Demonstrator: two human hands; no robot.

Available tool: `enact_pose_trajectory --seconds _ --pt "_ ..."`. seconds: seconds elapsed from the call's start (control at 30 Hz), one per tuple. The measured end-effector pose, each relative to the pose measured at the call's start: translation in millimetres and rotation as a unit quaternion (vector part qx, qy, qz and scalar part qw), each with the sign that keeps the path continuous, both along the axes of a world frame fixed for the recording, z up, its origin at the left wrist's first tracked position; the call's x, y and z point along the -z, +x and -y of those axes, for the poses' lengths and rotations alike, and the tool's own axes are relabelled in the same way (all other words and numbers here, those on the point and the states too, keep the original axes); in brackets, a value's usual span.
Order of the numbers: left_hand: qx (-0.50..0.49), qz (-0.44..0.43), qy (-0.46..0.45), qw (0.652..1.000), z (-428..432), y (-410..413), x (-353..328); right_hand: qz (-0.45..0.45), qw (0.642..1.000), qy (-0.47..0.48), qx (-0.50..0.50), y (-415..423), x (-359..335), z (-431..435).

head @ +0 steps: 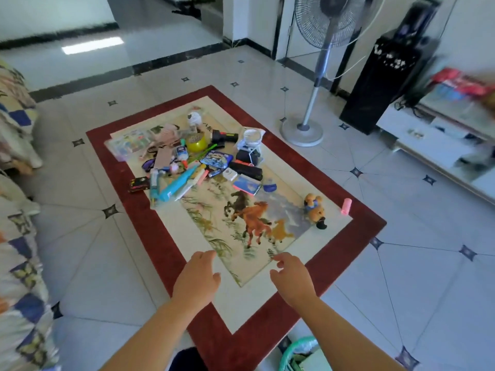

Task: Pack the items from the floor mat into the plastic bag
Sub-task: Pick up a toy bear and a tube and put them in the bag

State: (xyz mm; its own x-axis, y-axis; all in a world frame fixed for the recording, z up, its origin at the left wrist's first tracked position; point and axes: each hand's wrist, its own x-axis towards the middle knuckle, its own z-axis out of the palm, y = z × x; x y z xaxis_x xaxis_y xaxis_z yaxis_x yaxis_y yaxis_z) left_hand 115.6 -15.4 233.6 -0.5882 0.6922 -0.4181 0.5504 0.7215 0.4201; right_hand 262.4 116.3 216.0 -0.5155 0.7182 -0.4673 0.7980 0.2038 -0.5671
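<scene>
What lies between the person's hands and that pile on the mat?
Nothing visible. The left hand and right hand hover empty over the near end of the floor mat; only its bare horse print lies before the pile of items.

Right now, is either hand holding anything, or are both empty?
Left hand: open, holding nothing.
Right hand: open, fingers loosely curled, holding nothing.

Glossy white floor tiles [401,285] with small dark diamond insets; a black band [166,60] crosses them farther back, near a bright glare of light; a pedestal fan [329,20] stands beside a tall black cabinet [385,84]; a low white unit [417,135] at right; a patchwork cover [21,263] at left.
</scene>
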Motion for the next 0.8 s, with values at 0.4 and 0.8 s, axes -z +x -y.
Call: enact_pose_trajectory --seconds 0.4,0.8 --pt "0.15 0.039 -0.003 0.988 -156.7 -109.5 61.5 0.069 0.987 -0.021 0.146 -63.9 50.4 -114.3" --pt "0.222 0.02 -0.011 0.975 -303.6 -132.2 162.0 0.146 0.97 0.051 0.185 -56.9 153.2 -248.4"
